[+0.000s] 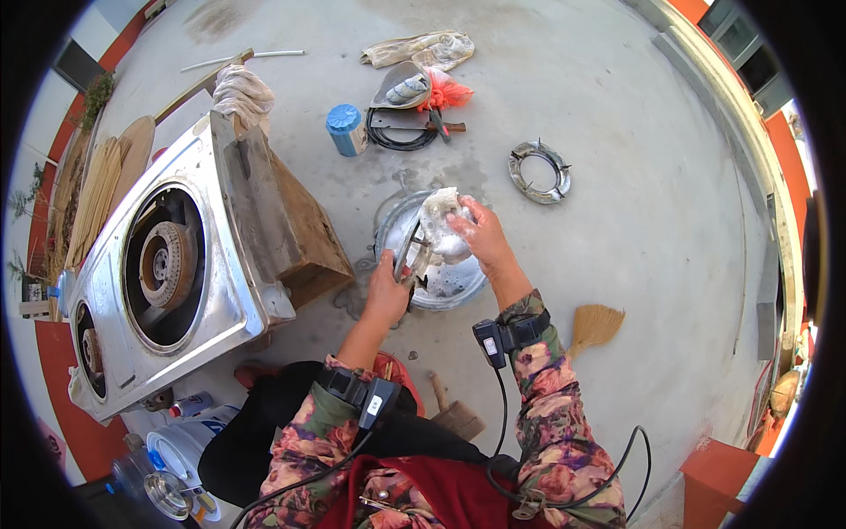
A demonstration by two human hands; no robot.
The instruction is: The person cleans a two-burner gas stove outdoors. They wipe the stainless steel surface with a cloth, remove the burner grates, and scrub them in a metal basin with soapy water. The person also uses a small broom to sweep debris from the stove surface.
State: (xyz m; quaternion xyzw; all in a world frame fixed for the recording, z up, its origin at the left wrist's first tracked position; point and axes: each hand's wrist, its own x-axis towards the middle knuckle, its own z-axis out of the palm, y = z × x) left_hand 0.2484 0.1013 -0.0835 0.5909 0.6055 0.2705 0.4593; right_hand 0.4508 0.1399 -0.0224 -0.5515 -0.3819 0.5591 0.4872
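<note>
My left hand (388, 284) grips the rim of a metal pan-support ring (406, 254), tilted on edge over a round metal basin (456, 301) of soapy water. A wet, sudsy white cloth (441, 221) is held in my right hand (481, 231), close beside the ring's prongs. A similar pan-support ring (562, 177) lies flat on the concrete to the upper right. At the left, a stainless steel gas stove (225, 291) rests tilted against or on wooden pieces, its burner (165, 264) showing in a round opening.
Beyond the basin are a blue-lidded container (346, 130), a coiled black hose (403, 144), a hammer (439, 125), a red plastic bag (449, 89) and a crumpled cloth (423, 50). A straw brush (596, 325) lies right, a wooden mallet (457, 418) near my legs, a white bucket (178, 443) lower left.
</note>
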